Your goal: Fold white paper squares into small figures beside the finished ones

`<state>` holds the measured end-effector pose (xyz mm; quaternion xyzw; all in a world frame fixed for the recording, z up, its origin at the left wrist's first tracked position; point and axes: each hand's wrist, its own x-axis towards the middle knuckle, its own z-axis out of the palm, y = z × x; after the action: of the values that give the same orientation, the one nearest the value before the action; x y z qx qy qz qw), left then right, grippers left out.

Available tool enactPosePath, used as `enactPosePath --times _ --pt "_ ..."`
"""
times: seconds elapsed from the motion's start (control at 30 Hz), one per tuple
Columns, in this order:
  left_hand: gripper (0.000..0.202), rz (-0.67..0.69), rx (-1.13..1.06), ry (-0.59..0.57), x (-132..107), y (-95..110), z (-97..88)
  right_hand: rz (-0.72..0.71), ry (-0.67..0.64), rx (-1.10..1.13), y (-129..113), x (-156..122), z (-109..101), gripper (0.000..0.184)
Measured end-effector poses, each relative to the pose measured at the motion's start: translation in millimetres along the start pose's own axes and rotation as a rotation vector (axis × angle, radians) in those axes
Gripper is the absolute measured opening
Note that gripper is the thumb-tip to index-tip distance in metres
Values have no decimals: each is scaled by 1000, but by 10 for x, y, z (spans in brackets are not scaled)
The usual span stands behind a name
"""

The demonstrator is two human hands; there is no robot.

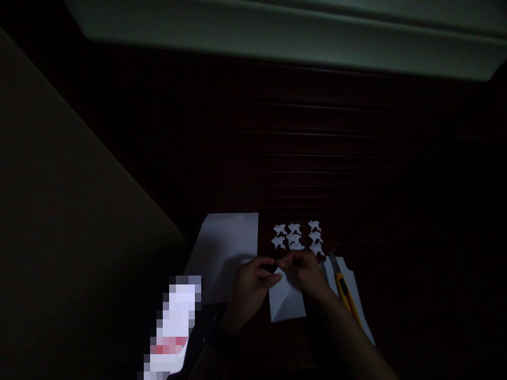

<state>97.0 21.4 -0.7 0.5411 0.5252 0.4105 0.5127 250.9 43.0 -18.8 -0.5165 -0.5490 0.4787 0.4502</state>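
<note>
At the lower centre of the frame, the creased paper (287,298) sits between two hands, its bottom edge free of fingers and dark surface (291,348) showing below it. The right hand (307,272) closes thumb and forefinger on its top end; the left hand (251,287) is half curled, thumb against the paper's upper left edge — how firmly it grips, I cannot tell. Toward the lower left, a bright object (174,322) is blocked out beyond reading.

Side room is narrow: a large white sheet (229,243) reaches behind the left hand, while a yellow cutter (344,293) lies near the right forearm, blade toward the top, over more white paper (356,287). The creased paper's long axis runs roughly up and down the frame, its narrower end at the fingertips, a diagonal crease crossing its lower part.

Just beyond the fingers, small folded paper pieces (293,237) stand in three columns on the dark surface. Farther up, dim horizontal slats (277,132) lead to a pale panel (277,37) along the top — the whole room poorly lit.
</note>
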Motion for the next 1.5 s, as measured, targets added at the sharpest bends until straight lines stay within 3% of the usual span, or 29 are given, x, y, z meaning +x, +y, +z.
enactPosePath --times 0.2,0.3,0.53,0.77,0.87,1.27,1.5 --pt "34 11 -46 -83 0 -14 46 81 137 48 58 -28 79 16" --pt "34 22 -41 -78 6 -57 69 79 66 66 -10 -67 90 16" --pt "48 35 -19 -86 -21 -86 93 -74 -111 -5 -115 -85 1 11" --pt "23 72 80 -31 -99 -48 135 -141 3 -197 -105 -193 -10 11" --pt "23 45 107 12 -151 -85 140 -188 -2 -253 -97 -282 -9 12" --pt "22 5 80 0 -762 -58 187 -169 -185 -312 2 -743 -168 11" --pt "23 33 14 -29 -1044 65 201 -181 -91 -277 -44 -1125 -160 15"
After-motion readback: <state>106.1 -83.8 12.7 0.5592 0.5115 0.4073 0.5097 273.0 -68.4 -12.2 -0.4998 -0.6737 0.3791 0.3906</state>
